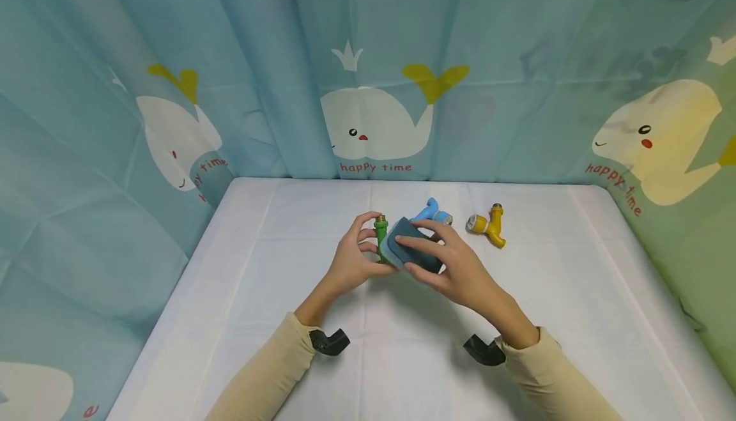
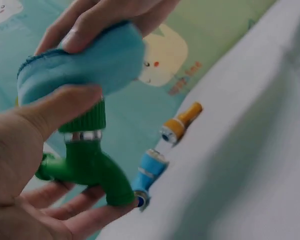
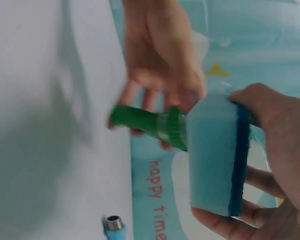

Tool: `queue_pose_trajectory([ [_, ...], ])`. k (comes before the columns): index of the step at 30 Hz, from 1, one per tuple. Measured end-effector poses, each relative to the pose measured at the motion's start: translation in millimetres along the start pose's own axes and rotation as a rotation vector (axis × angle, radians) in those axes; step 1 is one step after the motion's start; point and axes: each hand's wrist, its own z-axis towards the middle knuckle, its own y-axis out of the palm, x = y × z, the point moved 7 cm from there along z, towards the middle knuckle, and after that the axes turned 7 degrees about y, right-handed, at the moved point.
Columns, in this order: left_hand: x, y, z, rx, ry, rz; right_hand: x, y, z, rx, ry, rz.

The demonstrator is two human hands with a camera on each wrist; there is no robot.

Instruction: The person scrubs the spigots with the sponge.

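Note:
A green faucet (image 2: 87, 162) is held up off the table in my left hand (image 1: 358, 256), with the fingers under its body and spout and the thumb near its ribbed green knob. My right hand (image 1: 457, 264) grips a blue sponge (image 3: 212, 155) with a darker scouring layer on one side. The sponge's light side lies against the knob end of the faucet, hiding the knob's top. In the left wrist view, the left thumb overlaps the lower edge of the sponge (image 2: 97, 65).
Behind the hands on the white table (image 1: 276, 280) lie a blue faucet (image 1: 443, 216), partly hidden by the right hand, and a yellow faucet (image 1: 491, 226) to its right. A light blue curtain (image 1: 276, 89) with whale prints hangs along the table's back and sides.

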Motion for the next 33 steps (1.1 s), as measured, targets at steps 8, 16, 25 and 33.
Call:
queue_pose_trajectory([
  [8,-2.8,-0.3,0.7,-0.001,-0.008,-0.099,18.6,3.3,-4.5,0.025,0.175,0.136],
  [16,-7.7,-3.6,0.7,0.084,-0.022,-0.177,21.4,16.9,-16.7,0.062,0.249,0.289],
  [25,-12.3,-6.9,-3.5,0.113,-0.051,-0.193,21.4,9.0,-16.7,0.128,0.235,0.229],
  [33,-11.5,-13.7,-4.5,0.140,-0.061,-0.170,16.1,9.0,-18.0,0.200,0.065,0.073],
])
